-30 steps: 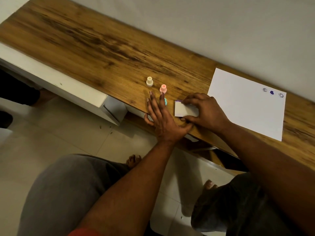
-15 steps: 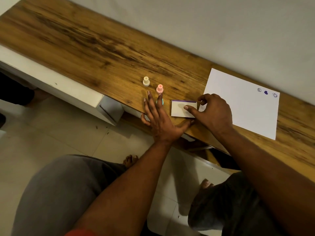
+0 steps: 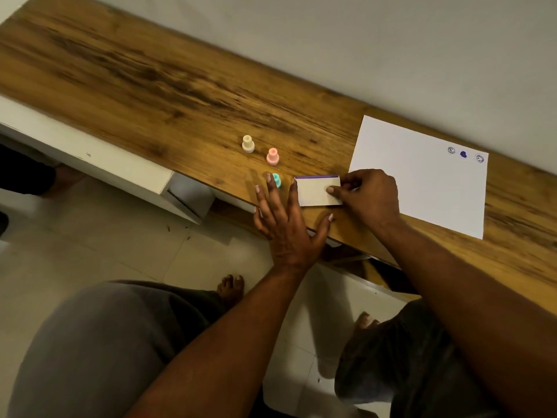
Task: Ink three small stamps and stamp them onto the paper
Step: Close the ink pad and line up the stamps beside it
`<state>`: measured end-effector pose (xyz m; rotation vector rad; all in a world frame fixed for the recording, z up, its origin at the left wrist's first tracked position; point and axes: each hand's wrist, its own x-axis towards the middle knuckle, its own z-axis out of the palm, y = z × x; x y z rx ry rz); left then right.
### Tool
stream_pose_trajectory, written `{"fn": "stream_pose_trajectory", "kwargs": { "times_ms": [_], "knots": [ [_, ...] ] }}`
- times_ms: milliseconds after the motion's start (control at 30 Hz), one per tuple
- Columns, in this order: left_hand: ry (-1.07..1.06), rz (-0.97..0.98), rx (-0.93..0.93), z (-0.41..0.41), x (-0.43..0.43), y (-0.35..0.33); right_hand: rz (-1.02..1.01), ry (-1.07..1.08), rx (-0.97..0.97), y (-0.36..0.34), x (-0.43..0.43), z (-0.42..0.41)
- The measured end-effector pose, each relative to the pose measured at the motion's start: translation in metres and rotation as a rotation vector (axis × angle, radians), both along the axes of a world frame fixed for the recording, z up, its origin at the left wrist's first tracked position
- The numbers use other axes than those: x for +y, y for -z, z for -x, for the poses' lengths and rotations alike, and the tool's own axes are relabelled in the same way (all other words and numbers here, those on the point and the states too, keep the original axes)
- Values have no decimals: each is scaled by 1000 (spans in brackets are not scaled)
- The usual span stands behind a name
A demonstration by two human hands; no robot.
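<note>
Three small stamps stand near the table's front edge: a cream stamp (image 3: 248, 143), a pink stamp (image 3: 272, 156) and a teal stamp (image 3: 277, 180). My left hand (image 3: 286, 227) lies flat with its fingers spread. Its middle finger partly hides the teal stamp and its index finger rests beside the ink pad's left end. The ink pad (image 3: 315, 191) is a flat white box with a purple strip along its far edge. My right hand (image 3: 370, 197) pinches its right end. The white paper (image 3: 422, 188) lies to the right with three purple stamp marks (image 3: 464, 154) in its far right corner.
The wooden table (image 3: 150, 86) runs along a white wall. Below its front edge are a white drawer unit (image 3: 184, 194), a tiled floor, and my knees and bare feet.
My right hand has slid from on top of the ink pad to its right end, uncovering most of the pad. My left hand has stayed flat beside it.
</note>
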<state>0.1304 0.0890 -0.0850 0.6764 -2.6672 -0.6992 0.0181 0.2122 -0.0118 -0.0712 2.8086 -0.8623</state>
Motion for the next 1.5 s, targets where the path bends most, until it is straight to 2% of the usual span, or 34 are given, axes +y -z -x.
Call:
{"fn": "stream_pose_trajectory", "kwargs": {
  "times_ms": [200, 967, 1067, 1200, 1367, 1500],
  "knots": [
    [4, 23, -32, 1, 2, -3, 85, 60, -50, 1, 3, 3],
    [-11, -30, -51, -1, 7, -6, -71, -19, 84, -3, -1, -7],
    [-18, -53, 5, 2, 2, -13, -95, -18, 142, -8, -4, -11],
    [-33, -96, 171, 14, -17, -35, -207, -85, 200, -18, -15, -19],
    [-86, -139, 434, 53, -68, -98, -396, -161, 133, -28, -32, -29],
    [-2, 43, 467, 91, -118, -153, -448, -201, 64, -29, -44, -34]
  ]
}}
